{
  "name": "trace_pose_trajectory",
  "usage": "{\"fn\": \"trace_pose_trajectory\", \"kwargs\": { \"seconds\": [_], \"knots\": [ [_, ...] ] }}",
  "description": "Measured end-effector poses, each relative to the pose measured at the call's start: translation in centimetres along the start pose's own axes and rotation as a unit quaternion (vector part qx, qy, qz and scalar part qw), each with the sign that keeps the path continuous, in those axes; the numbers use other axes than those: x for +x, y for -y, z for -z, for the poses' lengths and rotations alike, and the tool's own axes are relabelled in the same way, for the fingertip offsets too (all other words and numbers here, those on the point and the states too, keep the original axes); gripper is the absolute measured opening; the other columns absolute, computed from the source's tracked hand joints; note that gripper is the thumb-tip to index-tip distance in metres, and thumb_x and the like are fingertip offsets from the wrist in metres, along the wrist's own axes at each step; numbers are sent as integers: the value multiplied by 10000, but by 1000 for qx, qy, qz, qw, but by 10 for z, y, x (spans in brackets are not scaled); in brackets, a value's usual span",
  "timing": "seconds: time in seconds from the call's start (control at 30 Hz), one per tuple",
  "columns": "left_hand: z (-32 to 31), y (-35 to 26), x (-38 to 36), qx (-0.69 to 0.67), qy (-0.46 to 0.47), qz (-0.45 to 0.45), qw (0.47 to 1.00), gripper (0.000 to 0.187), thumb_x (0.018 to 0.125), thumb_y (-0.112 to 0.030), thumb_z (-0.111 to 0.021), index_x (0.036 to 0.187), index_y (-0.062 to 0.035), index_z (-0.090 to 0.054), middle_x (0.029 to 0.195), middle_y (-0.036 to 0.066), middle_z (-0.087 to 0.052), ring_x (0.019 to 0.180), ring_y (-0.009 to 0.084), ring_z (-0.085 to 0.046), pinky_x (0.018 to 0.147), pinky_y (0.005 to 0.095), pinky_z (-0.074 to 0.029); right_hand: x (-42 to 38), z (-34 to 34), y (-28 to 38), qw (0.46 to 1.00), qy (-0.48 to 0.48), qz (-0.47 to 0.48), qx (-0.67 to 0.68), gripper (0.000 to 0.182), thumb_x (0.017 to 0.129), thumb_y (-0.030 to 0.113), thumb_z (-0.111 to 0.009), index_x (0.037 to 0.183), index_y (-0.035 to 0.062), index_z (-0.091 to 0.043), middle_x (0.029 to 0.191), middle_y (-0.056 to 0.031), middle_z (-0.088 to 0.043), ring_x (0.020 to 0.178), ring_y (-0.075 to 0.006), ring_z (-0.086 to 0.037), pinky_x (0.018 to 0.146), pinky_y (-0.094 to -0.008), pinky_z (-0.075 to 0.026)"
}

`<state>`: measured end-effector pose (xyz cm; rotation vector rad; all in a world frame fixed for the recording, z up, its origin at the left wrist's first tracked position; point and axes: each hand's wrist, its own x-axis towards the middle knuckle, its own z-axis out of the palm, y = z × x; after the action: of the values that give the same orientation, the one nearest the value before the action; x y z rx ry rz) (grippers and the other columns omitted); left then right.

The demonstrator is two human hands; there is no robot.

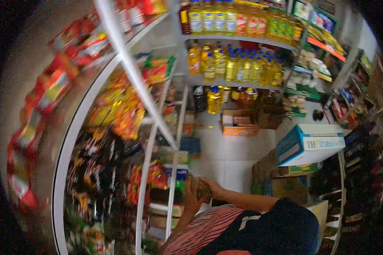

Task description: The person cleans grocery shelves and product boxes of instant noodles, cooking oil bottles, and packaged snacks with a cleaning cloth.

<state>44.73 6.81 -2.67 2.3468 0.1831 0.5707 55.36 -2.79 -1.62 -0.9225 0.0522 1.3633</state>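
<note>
Close in front of my torso, my left hand [192, 191] and my right hand [212, 187] are drawn together with bent fingers. Between them shows a small brownish, mottled thing [204, 192], too blurred to name. Both hands appear closed around it. Just left of my left hand stands a white shelf post [171, 197], with blue and green boxes [179, 175] behind it. The fingertips are smeared and partly hidden.
White metal racks on the left hold orange snack packets [130, 119]. Oil bottles [238, 68] line the back shelves. An open carton [240, 127] sits on the tiled floor [234, 159]. At the right, a blue and white carton [310, 144] rests on stacked boxes.
</note>
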Motion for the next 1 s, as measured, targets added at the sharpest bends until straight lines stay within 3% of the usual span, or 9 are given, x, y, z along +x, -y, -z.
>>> {"fn": "trace_pose_trajectory", "kwargs": {
  "seconds": [0.07,0.13,0.2,0.27,0.4,0.5,0.63,0.73,1.0],
  "knots": [
    [-46,41,43,-59,29,-1,998,578,722,-268,-616,1216,-73,-387,1273,227,-298,1147,374,-333,958,425,-271,4,25,25,986,41,160,-11,368,843,338,-479,1121,97,-488,1096,-28,-490,999,-150,-466,855,-349,-385],
    [-56,22,97,-112,88,9,990,532,719,-212,-597,1192,-63,-405,1228,225,-345,1110,375,-366,942,412,-294,-13,58,71,991,-38,122,-35,399,829,324,-511,1160,107,-460,1165,-38,-445,1050,-164,-431,881,-349,-358],
    [-72,3,152,-158,149,24,976,489,715,-155,-578,1167,-52,-423,1184,223,-392,1072,376,-400,925,399,-317,-54,79,130,758,-146,432,-467,373,799,265,-557,1122,94,-482,1114,-71,-486,1027,-189,-454,869,-333,-365],
    [-94,-10,190,-89,112,-57,988,447,685,-69,-525,1125,-36,-454,1122,206,-443,1053,374,-407,915,404,-321,-99,106,176,620,-309,512,-507,306,767,177,-573,1041,51,-520,1048,-102,-518,989,-205,-475,855,-320,-362],
    [-151,-22,237,-183,171,-18,968,411,736,-93,-569,1123,-16,-452,1098,137,-486,1011,256,-465,865,348,-373,-206,123,230,550,-562,533,-312,225,731,103,-558,941,24,-548,1052,-145,-507,1023,-300,-455,883,-365,-341],
    [-190,-29,255,-200,211,19,957,412,706,-24,-530,1109,7,-453,1052,149,-510,974,243,-492,852,330,-379,-230,159,238,380,-754,369,-390,320,742,170,-579,1026,38,-512,1162,-172,-431,1099,-341,-374,936,-398,-289],
    [-231,-35,299,-246,296,57,921,417,687,10,-488,1102,29,-451,1004,149,-539,924,219,-521,827,306,-397,-216,201,217,372,-792,152,-460,455,739,270,-581,1129,69,-461,1258,-209,-319,1160,-422,-269,969,-476,-230],
    [-258,-44,354,-287,362,77,884,429,700,-10,-497,1123,31,-445,1025,139,-534,946,209,-513,842,302,-387,-211,191,228,415,-810,179,-374,443,713,208,-616,1113,80,-474,1265,-198,-319,1183,-421,-237,988,-473,-207],
    [-393,-46,530,-395,349,53,848,494,728,-35,-506,1199,35,-374,1138,136,-466,1052,216,-447,909,304,-326,-194,176,342,326,-876,192,-300,289,707,157,-621,975,82,-542,1245,-132,-366,1217,-372,-219,988,-492,-159]
  ]
}}
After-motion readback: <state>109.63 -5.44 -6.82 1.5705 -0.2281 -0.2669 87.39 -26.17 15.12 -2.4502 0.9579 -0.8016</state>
